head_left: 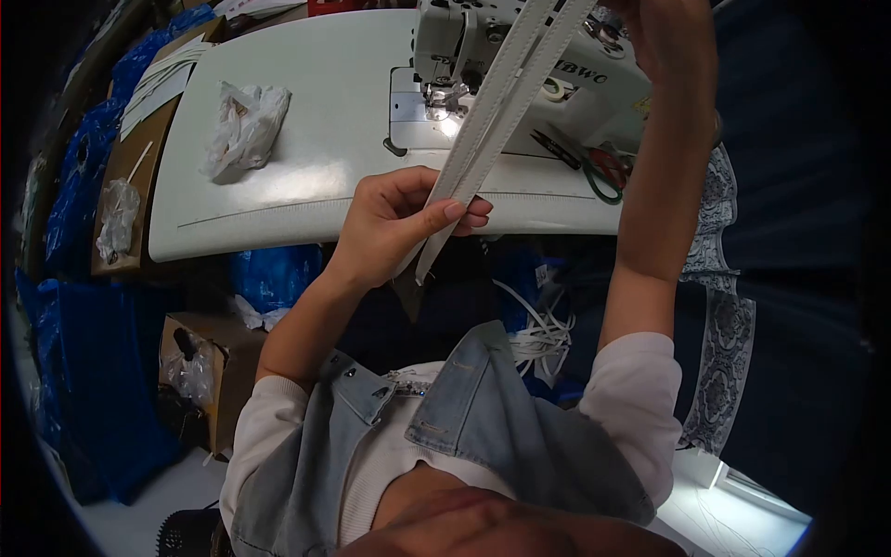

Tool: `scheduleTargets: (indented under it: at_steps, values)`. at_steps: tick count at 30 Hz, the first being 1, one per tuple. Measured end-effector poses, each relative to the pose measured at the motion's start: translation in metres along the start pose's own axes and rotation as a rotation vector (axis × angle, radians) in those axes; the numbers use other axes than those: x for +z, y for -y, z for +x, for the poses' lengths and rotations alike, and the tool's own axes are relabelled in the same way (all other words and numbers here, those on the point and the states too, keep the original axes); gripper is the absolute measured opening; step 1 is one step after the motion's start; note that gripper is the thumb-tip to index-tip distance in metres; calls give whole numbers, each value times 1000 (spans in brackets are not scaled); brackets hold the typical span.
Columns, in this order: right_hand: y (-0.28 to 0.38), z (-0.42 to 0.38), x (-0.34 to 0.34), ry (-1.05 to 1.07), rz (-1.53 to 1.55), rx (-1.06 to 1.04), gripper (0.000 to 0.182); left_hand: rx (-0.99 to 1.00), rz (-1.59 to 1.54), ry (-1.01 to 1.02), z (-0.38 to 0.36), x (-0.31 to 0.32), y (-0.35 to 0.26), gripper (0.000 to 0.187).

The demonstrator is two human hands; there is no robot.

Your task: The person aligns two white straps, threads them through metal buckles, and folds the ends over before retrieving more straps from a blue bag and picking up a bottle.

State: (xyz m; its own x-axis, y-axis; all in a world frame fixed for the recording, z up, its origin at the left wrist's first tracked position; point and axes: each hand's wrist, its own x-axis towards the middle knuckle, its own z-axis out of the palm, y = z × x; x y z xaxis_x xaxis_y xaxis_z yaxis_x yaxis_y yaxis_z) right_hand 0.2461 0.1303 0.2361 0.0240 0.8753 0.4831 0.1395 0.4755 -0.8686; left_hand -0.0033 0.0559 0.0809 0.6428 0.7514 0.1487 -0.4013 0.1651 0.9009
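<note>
Two long white stitched straps (502,97) run side by side on a slant in front of the sewing machine (575,79). My left hand (399,218) pinches them near their lower ends, thumb on top, and the ends hang just past the table's front edge. Higher up, the straps leave the picture at the top. My right hand (668,42) is raised at the top edge beside the machine, its fingers curled and partly cut off, so what it grips is hidden. Behind the straps, the machine's lit presser foot (444,102) stands over the metal plate.
On the white table (325,121) lie a crumpled plastic bag (247,130), green-handled scissors (603,176) and a dark-handled tool (555,147). Boxes and blue plastic (102,371) stand left. A bundle of white straps (543,339) hangs below the table; patterned lace (724,362) lies right.
</note>
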Motion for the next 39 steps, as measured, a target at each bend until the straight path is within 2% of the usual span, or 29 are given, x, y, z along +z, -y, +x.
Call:
scheduleTargets:
  at_steps: [8,10,12,18,19,27,39]
  values:
    - [-24,19,-47,-72,-25,42,35,-166,-52,-13,-24,-4,6,20]
    - [-27,15,-55,-89,-29,55,35,-220,-34,60,-31,-10,9,24]
    - [-41,30,-87,-107,-36,69,35,-239,-40,59,-37,-13,12,23]
    - [-48,27,-112,-166,-70,96,34,-309,-49,49,-52,-20,19,23]
    - [-45,20,-97,-174,-73,99,34,-320,-49,41,-53,-20,19,22]
    - [-83,53,-204,-232,-100,134,33,-366,-8,38,-64,-29,30,20]
    - [-74,29,-187,-305,-143,157,31,-456,-12,55,-79,-48,30,22]
